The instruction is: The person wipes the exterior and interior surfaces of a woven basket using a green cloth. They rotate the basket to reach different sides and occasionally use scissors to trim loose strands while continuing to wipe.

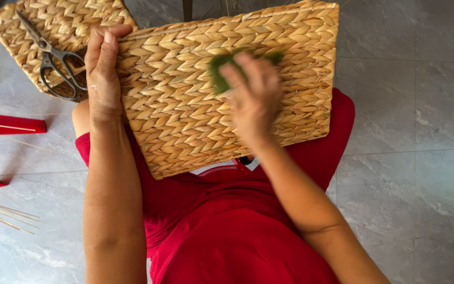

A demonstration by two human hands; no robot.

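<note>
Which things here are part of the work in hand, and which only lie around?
In use:
woven basket on the lap
green pad under the right hand
left hand gripping the basket edge

Lying about:
scissors on a second woven piece
thin sticks on the floor

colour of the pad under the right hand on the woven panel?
Green. The pad shows under the right hand on the tan woven panel, head view.

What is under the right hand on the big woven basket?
A green pad shows past the right hand, pressed to the woven basket. Most of the pad is covered by the fingers, so its full shape cannot be seen. The left hand grips the basket's edge.
</note>
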